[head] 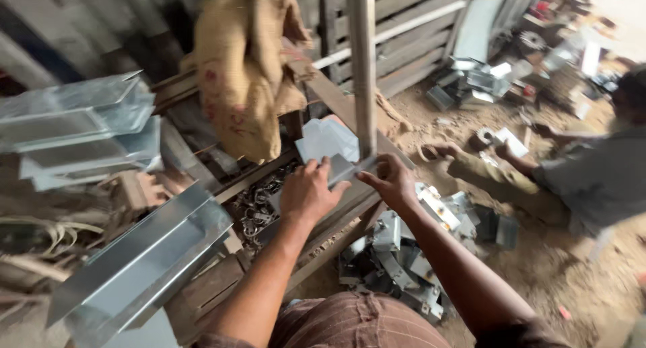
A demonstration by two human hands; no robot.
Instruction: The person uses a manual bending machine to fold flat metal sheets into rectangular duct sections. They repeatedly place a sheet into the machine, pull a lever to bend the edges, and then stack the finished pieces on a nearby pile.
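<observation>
Sheet-metal piece [342, 168], small, grey and folded, lies on the sloping wooden table [336, 217] at the foot of an upright metal post [362, 65], held between both hands. Left hand [308, 192] rests palm down over the near edge of the piece, fingers closed on it. Right hand [390, 180] meets it from the other side, thumb and fingertips pinched narrow on the edge beside the post. A pale blue plastic sheet [328, 138] lies just behind the piece. A burlap sack [245, 65] hangs over the wooden frame above and to the left. Dark metal scraps [259, 203] fill a gap in the table left of the left hand. Long galvanised channels [145, 254] lie at lower left, and more of them are stacked [77, 129] at upper left. Under the right forearm, a heap of small bent metal brackets [397, 260] sits on the dirt floor [572, 274]. At right, another person [592, 180] in a grey shirt sits on the floor, holding a small metal piece [511, 143]; that person's hands are well apart from the wearer's own. Further brackets [471, 79] are piled at upper right near a slatted wooden wall [410, 25]. Striped brown cloth [350, 321] covers the wearer's lap at bottom centre.
</observation>
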